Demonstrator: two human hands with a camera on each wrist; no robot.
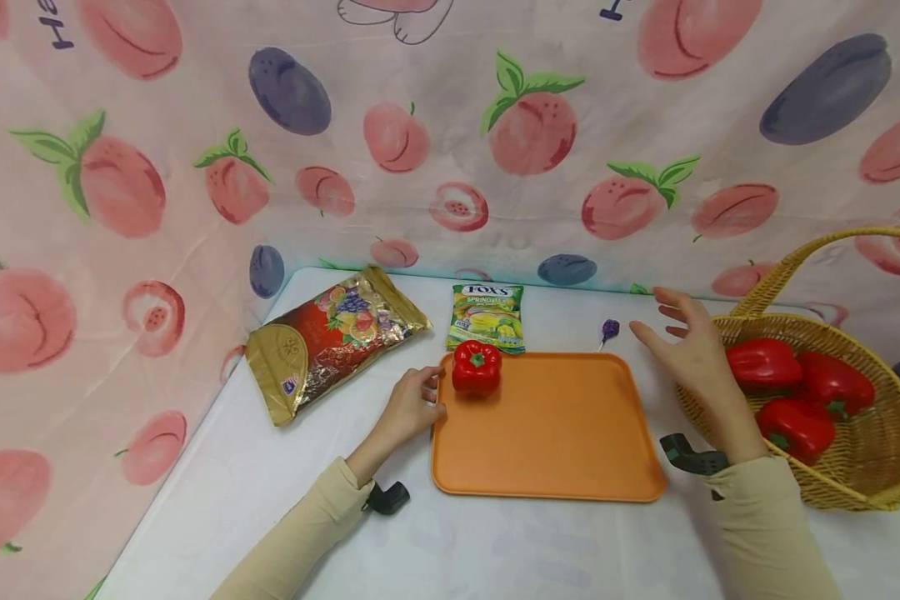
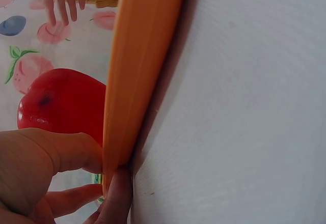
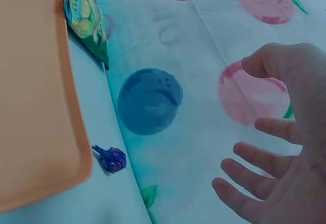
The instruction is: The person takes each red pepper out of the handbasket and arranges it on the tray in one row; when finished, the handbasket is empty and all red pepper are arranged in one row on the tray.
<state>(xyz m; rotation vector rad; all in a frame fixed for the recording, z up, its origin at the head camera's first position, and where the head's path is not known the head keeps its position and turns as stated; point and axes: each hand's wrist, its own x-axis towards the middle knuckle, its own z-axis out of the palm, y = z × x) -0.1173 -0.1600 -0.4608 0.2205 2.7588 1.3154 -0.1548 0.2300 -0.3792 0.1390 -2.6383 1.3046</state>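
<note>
My left hand (image 1: pixel 411 404) pinches the left rim of the orange tray (image 1: pixel 547 433), beside a red bell pepper (image 1: pixel 476 369) in the tray's upper left corner. The left wrist view shows the fingers (image 2: pixel 81 152) on both sides of the tray's rim (image 2: pixel 142 56), near the pepper (image 2: pixel 66 102). Over the area between tray and basket, my right hand (image 1: pixel 693 354) is raised with nothing in it, fingers apart. A small purple-wrapped lollipop (image 1: pixel 610 330) lies to its left, behind the tray; the right wrist view shows the lollipop (image 3: pixel 111 159) and the spread right hand (image 3: pixel 285 147).
A wicker basket (image 1: pixel 881 442) at the right holds several red peppers (image 1: pixel 795 427). Behind the tray lies a green Fox's candy bag (image 1: pixel 487 315); a large red and gold bag (image 1: pixel 333 342) lies at the back left. Fruit-printed cloth (image 1: pixel 435 100) hangs behind the white table (image 1: pixel 525 550).
</note>
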